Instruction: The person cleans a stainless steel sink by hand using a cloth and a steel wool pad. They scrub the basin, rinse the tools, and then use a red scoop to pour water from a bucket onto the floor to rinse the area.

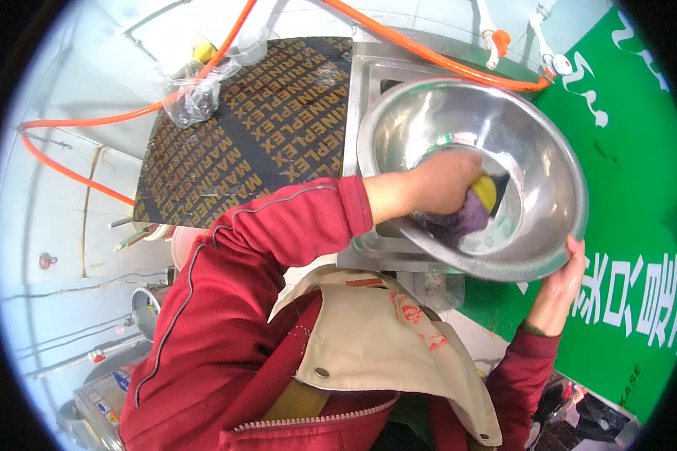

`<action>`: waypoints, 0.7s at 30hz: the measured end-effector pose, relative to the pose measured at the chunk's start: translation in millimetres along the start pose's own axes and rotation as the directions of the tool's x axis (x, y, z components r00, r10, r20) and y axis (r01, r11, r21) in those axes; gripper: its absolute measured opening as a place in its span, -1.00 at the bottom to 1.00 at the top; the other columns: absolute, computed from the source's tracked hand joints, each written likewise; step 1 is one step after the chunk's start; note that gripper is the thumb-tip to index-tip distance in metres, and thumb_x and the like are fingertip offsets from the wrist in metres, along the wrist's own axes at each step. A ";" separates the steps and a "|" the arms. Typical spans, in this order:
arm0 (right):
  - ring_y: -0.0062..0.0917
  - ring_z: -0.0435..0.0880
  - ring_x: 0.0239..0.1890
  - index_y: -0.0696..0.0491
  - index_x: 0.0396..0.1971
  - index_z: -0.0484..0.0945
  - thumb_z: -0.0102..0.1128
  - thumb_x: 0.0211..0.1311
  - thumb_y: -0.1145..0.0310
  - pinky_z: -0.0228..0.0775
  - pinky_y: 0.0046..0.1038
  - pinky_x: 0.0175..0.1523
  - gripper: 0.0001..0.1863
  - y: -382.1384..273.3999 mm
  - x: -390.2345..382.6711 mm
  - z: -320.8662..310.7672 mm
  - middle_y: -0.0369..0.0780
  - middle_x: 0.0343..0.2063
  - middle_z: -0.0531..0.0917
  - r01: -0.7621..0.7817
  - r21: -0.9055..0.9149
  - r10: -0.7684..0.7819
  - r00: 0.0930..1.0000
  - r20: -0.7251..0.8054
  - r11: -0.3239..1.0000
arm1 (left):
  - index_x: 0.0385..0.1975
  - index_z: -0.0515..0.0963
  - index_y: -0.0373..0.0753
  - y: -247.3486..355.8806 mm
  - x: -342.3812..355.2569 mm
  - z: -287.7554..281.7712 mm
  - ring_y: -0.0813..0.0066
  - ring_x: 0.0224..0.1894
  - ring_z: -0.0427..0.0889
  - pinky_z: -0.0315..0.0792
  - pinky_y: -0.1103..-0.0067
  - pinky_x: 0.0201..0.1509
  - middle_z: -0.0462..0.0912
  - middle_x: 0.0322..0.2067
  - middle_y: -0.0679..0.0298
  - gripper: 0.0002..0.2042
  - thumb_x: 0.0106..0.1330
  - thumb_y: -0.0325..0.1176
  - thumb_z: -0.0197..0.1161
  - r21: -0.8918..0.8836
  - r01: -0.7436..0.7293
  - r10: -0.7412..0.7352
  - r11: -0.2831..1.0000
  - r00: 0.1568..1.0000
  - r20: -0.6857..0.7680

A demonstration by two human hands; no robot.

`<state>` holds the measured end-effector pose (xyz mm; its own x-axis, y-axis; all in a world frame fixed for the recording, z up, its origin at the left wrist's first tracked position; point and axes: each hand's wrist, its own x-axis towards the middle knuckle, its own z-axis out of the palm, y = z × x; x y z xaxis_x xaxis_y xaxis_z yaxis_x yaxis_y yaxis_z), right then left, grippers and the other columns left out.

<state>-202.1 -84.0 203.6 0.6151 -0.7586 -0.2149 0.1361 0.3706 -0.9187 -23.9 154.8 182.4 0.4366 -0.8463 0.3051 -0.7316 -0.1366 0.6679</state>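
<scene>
Holding purple-and-yellow cloth (472, 216) inside metal bowl (549, 177), left hand (445, 183) fingers curled; right hand (560, 284) fingers pinching its rim.

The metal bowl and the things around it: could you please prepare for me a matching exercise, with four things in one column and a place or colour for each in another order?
Column one
1. Left hand
2. Right hand
3. Hose
4. Board

Column two
A. orange
B. at the rim of the metal bowl, on the right side of the picture
C. black with gold-coloured lettering
D. inside the metal bowl

Right pairs: 1-D, 2-B, 3-A, 4-C.
</scene>
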 end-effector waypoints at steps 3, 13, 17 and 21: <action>-0.30 0.43 0.01 0.11 0.08 0.29 0.07 -0.05 0.39 0.26 -0.28 0.14 -0.43 6.8 -9.0 -3.1 -0.14 -0.02 0.43 -0.012 0.015 0.011 0.998 0.054 1.000 | -0.22 0.54 -0.28 9.8 -13.4 -1.6 0.02 -0.16 0.52 0.40 0.35 -0.08 0.51 -0.26 0.01 -0.67 -0.07 -0.52 0.13 0.105 -0.041 0.025 0.994 0.989 0.146; -0.31 0.45 0.01 0.13 0.09 0.28 0.05 -0.13 0.47 0.33 -0.31 0.14 -0.38 5.9 -14.0 -15.2 -0.15 -0.03 0.44 -0.084 0.055 0.079 0.993 0.086 0.995 | 0.20 0.12 -0.33 -10.2 -91.2 4.7 -0.05 0.19 0.15 0.07 0.29 0.29 0.14 0.13 -0.14 -0.24 0.01 -0.22 0.36 0.171 0.572 -0.500 0.802 0.800 -0.333; -0.32 0.45 0.01 0.12 0.08 0.29 0.09 -0.16 0.44 0.32 -0.32 0.14 -0.36 3.3 -4.9 -23.0 -0.15 -0.03 0.44 -0.118 0.048 0.112 0.986 0.120 0.992 | 0.08 0.20 -0.47 -36.0 -111.6 25.3 0.20 -0.12 0.48 0.44 0.41 -0.08 0.38 -0.08 -0.05 -0.42 0.16 -0.30 0.28 -0.657 0.695 -0.931 0.292 0.363 -0.031; -0.33 0.45 0.01 0.12 0.07 0.30 0.10 -0.15 0.42 0.33 -0.31 0.13 -0.38 3.7 9.4 -33.7 -0.15 -0.03 0.44 -0.128 0.010 0.126 0.984 0.122 0.992 | -0.17 0.35 -0.51 -31.5 -101.4 42.1 0.38 -0.44 0.56 0.51 0.47 -0.36 0.55 -0.37 0.12 -0.71 0.17 -0.49 0.20 -0.899 0.413 -0.946 0.145 0.324 -0.004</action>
<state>-222.0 -107.9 187.0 0.7175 -0.6346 -0.2872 0.0636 0.4703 -0.8802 -67.2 223.3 101.9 0.8357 -0.1431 -0.5302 0.5447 0.0935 0.8334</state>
